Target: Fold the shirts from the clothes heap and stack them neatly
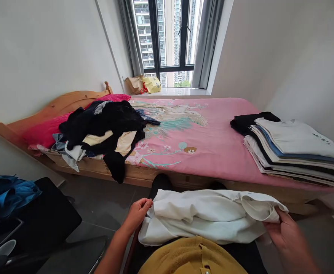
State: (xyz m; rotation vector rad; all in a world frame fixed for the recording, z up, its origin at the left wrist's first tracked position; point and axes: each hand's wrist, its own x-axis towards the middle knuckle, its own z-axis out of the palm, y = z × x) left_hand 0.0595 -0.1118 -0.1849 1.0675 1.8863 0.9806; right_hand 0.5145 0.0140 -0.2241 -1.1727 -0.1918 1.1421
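A white garment (201,217) lies stretched sideways across my lap, loosely folded and creased; I cannot make out which kind it is. My left hand (139,213) pinches its left upper edge between thumb and fingers. At the other end, my right hand (282,232) is closed on the rolled, open-looking edge, with some fingers hidden under the cloth. Beyond my knees stands the bed with a pink floral sheet (218,152). On its right side is a neat stack of folded clothes (301,148), a white shirt on top.
A loose heap of mostly black clothes (106,121) covers the bed's left end, one sleeve hanging over the edge. Pink pillows (47,131) lie behind it by the wooden headboard (72,99). At lower left, blue cloth (12,196) rests on a black chair (58,209). Bags (151,84) sit on the windowsill.
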